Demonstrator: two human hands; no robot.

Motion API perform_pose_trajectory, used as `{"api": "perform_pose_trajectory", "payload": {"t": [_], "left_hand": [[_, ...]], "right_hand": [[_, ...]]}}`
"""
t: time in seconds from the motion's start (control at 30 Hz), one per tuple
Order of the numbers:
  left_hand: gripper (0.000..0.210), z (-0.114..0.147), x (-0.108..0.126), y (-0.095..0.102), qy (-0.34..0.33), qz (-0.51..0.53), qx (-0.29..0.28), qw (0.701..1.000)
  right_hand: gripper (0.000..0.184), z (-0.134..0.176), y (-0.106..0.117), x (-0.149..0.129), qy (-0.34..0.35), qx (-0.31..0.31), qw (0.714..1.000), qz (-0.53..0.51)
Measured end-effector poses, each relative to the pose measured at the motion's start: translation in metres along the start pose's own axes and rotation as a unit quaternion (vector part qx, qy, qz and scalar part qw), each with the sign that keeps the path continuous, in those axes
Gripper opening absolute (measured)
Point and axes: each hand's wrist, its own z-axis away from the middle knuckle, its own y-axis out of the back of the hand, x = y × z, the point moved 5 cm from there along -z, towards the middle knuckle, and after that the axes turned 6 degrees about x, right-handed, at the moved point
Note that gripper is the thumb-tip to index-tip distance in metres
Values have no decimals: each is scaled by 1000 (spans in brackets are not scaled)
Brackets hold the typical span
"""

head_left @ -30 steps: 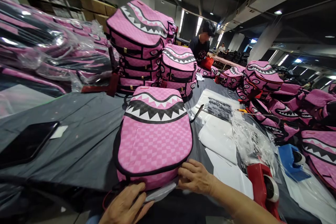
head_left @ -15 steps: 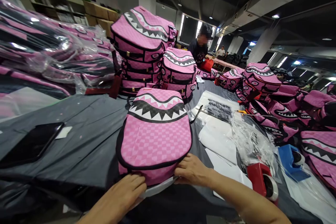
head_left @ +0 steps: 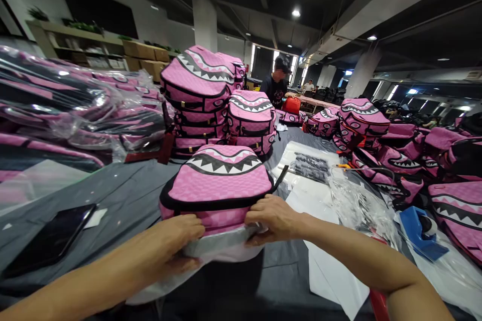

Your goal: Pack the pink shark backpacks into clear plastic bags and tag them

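A pink checkered backpack (head_left: pixel 222 185) with a jagged shark-mouth print and black piping lies face up in front of me. Its near end is slightly raised off the table. My left hand (head_left: pixel 184 238) grips the near left corner, fingers on top and thumb below. At the near right corner my right hand (head_left: pixel 263 218) is closed in the same way. A whitish translucent sheet, perhaps a plastic bag (head_left: pixel 226 246), runs under the near end between both hands and trails to the left. How much of it each hand holds is hidden.
Stacked pink backpacks (head_left: pixel 201 95) stand behind. Plastic-wrapped backpacks (head_left: pixel 75 100) are piled left, above a black phone (head_left: pixel 52 238). To the right lie white sheets (head_left: pixel 327 266), clear plastic bags (head_left: pixel 361 200) and a blue tape dispenser (head_left: pixel 422 233). A co-worker (head_left: pixel 276 88) handles a red item farther back.
The backpack's near end has come up and its front now tilts away from me. Both hands have risen with it, and more of the whitish sheet shows below. My view has tipped up.
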Motion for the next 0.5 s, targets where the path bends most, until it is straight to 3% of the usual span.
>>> {"api": "perform_pose_trajectory", "payload": {"t": [0.1, 0.2, 0.33, 0.43, 0.5], "left_hand": [[3, -10, 10, 3, -51, -44, 3, 998], [14, -19, 13, 8, -63, -114, 78, 988], [31, -20, 13, 9, -104, -235, 173, 951], [33, -15, 10, 7, -67, -281, 197, 937], [32, -12, 10, 4, -36, -238, 182, 953]], "right_hand": [[41, -1, 2, 7, 6, 50, 998, 48], [37, -3, 5, 10, 4, 143, 988, 63], [39, -4, 3, 1, -32, 281, 958, 54], [27, -5, -10, -7, -12, 287, 954, 86], [17, -4, -16, -7, 11, 297, 948, 112]]}}
